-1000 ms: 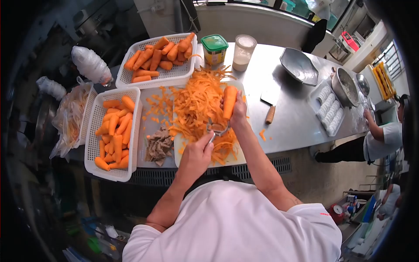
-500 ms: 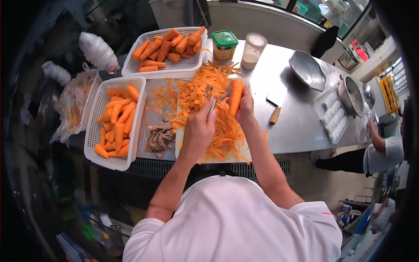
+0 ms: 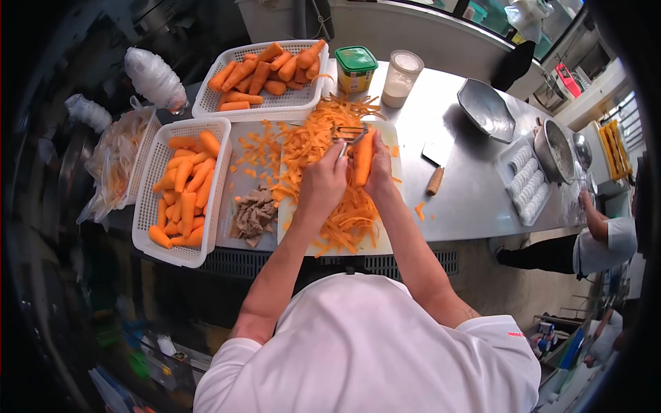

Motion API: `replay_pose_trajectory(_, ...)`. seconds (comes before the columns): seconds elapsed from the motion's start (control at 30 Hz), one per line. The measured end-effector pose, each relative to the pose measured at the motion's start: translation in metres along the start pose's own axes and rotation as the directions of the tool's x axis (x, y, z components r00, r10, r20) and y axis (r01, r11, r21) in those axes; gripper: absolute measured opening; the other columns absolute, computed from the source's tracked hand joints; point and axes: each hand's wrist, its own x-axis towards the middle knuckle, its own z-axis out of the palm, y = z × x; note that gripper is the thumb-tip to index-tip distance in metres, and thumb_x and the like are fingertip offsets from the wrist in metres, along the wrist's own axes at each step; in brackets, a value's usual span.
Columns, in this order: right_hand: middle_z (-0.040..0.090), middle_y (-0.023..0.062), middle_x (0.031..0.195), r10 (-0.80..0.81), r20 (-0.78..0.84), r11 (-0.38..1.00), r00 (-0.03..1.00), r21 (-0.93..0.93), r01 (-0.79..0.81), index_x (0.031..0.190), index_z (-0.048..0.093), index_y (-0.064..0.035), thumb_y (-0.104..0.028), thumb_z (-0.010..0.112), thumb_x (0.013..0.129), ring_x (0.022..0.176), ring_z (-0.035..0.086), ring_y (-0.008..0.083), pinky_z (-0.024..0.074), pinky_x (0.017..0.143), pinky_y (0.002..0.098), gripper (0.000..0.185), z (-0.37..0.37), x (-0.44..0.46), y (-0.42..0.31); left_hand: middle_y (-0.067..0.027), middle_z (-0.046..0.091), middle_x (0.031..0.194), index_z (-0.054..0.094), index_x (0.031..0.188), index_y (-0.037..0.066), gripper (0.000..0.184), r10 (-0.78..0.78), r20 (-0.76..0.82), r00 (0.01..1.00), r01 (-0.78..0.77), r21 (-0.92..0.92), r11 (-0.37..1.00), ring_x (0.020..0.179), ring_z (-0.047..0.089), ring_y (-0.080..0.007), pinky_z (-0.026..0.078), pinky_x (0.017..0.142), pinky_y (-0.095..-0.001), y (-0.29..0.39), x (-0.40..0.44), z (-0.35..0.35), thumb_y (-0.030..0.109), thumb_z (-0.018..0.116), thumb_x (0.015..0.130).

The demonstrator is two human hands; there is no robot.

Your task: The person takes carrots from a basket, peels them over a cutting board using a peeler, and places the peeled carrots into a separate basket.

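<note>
A metal peeler is gripped by its handle in my left hand, its head against the upper end of a carrot. My right hand is wrapped round that carrot from the right. Beneath both hands, a heap of orange peelings covers much of a pale cutting board. A crumpled brown cloth lies left of the board. Smooth carrots fill a white basket on the left, and more carrots lie in another white basket behind it.
Behind the peelings stand a green-lidded tub and a clear container. To the right are a scraper, a dark tray, a tray of white rolls and a metal bowl. A co-worker stands at the table's right end.
The peeler has moved from over the peelings to the carrot's top end. The carrot and my right hand have shifted slightly left since half a second ago. The view has shifted since the earliest frame.
</note>
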Motion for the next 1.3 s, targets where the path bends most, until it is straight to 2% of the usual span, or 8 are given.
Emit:
replay_pose_trajectory(0.2, 0.062, 0.0108, 0.088, -0.045, -0.139, 0.999, 0.989, 0.022, 0.048, 0.117, 0.054, -0.0061, -0.053, 0.039, 0.103, 0.070, 0.062, 0.0221, 0.0554, 0.064, 0.0328, 0.051, 0.001, 0.009, -0.018, -0.0304, 0.064, 0.090, 0.060, 0.124, -0.003, 0.032, -0.064, 0.273, 0.960, 0.035, 0.112, 0.993, 0.085, 0.065, -0.0431, 0.052, 0.069, -0.0451, 0.003, -0.050, -0.022, 0.011, 0.054, 0.096)
replay_pose_trajectory(0.4, 0.062, 0.0118, 0.090, -0.036, -0.054, 0.996, 0.998, -0.087, 0.032, 0.118, 0.053, -0.0037, -0.050, 0.032, 0.105, 0.073, 0.062, 0.0223, 0.0554, 0.065, 0.0335, 0.053, 0.002, 0.003, 0.004, -0.0309, 0.062, 0.086, 0.061, 0.124, -0.001, 0.033, 0.012, -0.017, 1.000, -0.013, -0.055, 0.998, 0.080, 0.065, -0.0437, 0.050, 0.065, -0.0453, -0.005, -0.003, 0.002, 0.009, 0.057, 0.093)
replay_pose_trajectory(0.47, 0.063, 0.0118, 0.090, -0.027, -0.071, 0.999, 0.997, -0.029, 0.025, 0.118, 0.053, -0.0036, -0.050, 0.030, 0.106, 0.074, 0.062, 0.0220, 0.0556, 0.066, 0.0335, 0.053, 0.012, -0.001, 0.003, -0.0272, 0.064, 0.087, 0.059, 0.128, 0.001, 0.036, 0.046, 0.045, 0.998, -0.051, 0.105, 0.993, 0.069, 0.066, -0.0327, 0.051, 0.068, -0.0361, -0.010, -0.009, 0.011, 0.009, 0.057, 0.094)
replay_pose_trajectory(0.63, 0.064, 0.0105, 0.095, -0.045, -0.123, 0.999, 0.991, -0.002, 0.045, 0.117, 0.054, -0.0068, -0.048, 0.029, 0.106, 0.079, 0.064, 0.0234, 0.0574, 0.069, 0.0377, 0.050, -0.014, 0.008, 0.007, -0.0270, 0.064, 0.088, 0.060, 0.127, 0.002, 0.034, -0.159, 0.315, 0.936, 0.131, 0.108, 0.986, 0.074, 0.066, -0.0381, 0.050, 0.067, -0.0377, 0.000, -0.054, -0.034, 0.010, 0.056, 0.094)
replay_pose_trajectory(0.77, 0.064, 0.0106, 0.094, 0.069, 0.029, 0.998, 0.997, 0.013, -0.069, 0.117, 0.053, -0.0081, -0.049, 0.031, 0.105, 0.078, 0.064, 0.0242, 0.0579, 0.071, 0.0390, 0.048, 0.007, -0.005, 0.002, -0.0288, 0.064, 0.086, 0.060, 0.125, -0.001, 0.033, 0.032, 0.013, 0.999, -0.033, 0.024, 0.999, 0.083, 0.065, -0.0433, 0.052, 0.069, -0.0449, -0.003, -0.006, -0.009, 0.010, 0.055, 0.094)
replay_pose_trajectory(1.0, 0.060, 0.0106, 0.081, -0.071, -0.115, 0.995, 0.991, 0.056, 0.078, 0.117, 0.052, -0.0066, -0.052, 0.033, 0.104, 0.065, 0.059, 0.0219, 0.0542, 0.059, 0.0320, 0.051, -0.014, 0.014, -0.013, -0.0278, 0.063, 0.085, 0.058, 0.126, -0.004, 0.035, 0.041, 0.331, 0.943, -0.063, 0.056, 0.996, 0.073, 0.068, -0.0337, 0.050, 0.065, -0.0373, -0.011, -0.061, -0.030, 0.011, 0.057, 0.094)
replay_pose_trajectory(1.17, 0.061, 0.0105, 0.084, -0.018, -0.079, 0.993, 0.997, -0.122, 0.008, 0.117, 0.053, -0.0065, -0.050, 0.031, 0.105, 0.067, 0.060, 0.0216, 0.0531, 0.058, 0.0341, 0.050, 0.003, -0.005, -0.003, -0.0297, 0.063, 0.086, 0.059, 0.125, -0.002, 0.034, -0.029, 0.032, 0.999, 0.029, -0.003, 1.000, 0.084, 0.065, -0.0436, 0.051, 0.068, -0.0431, 0.002, 0.003, -0.010, 0.008, 0.057, 0.093)
replay_pose_trajectory(1.3, 0.063, 0.0109, 0.089, -0.036, -0.097, 0.999, 0.995, -0.023, 0.034, 0.117, 0.054, -0.0052, -0.049, 0.027, 0.106, 0.072, 0.061, 0.0216, 0.0538, 0.062, 0.0355, 0.053, -0.002, 0.005, -0.006, -0.0294, 0.064, 0.087, 0.059, 0.126, 0.000, 0.034, 0.008, 0.140, 0.990, -0.027, 0.134, 0.991, 0.084, 0.065, -0.0428, 0.051, 0.068, -0.0422, 0.000, -0.034, -0.007, 0.008, 0.056, 0.093)
